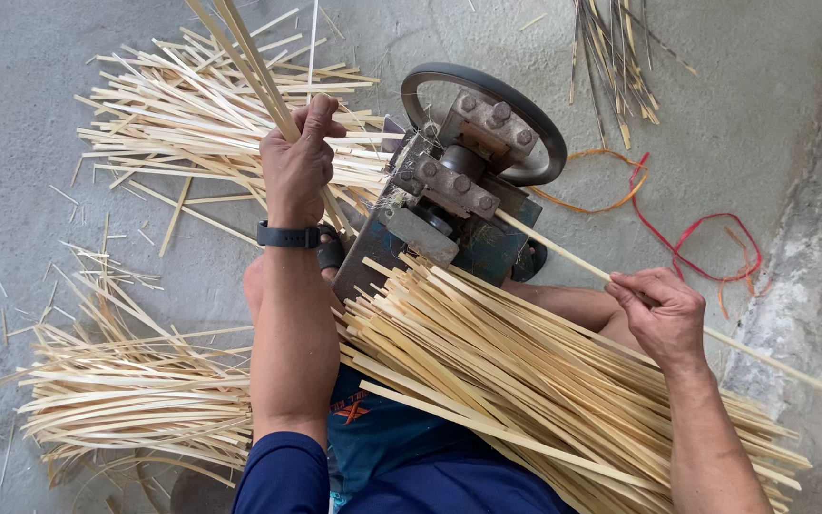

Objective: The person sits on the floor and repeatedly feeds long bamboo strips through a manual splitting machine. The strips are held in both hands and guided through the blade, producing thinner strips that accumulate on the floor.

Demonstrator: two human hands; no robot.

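Observation:
My left hand (299,162) is closed around a few thin bamboo strips (244,57) that rise up and to the left from the splitting machine (449,186). My right hand (660,309) pinches one long bamboo slat (563,252) that runs from the machine's right side out toward the lower right. A thick bundle of pale slats (506,381) lies across my lap, between both arms. A dark wristband sits on my left wrist.
Loose split strips are heaped on the concrete floor at upper left (192,114) and lower left (135,390). A darker bundle of sticks (616,57) lies at the top. Red and orange cords (706,243) curl on the floor to the right.

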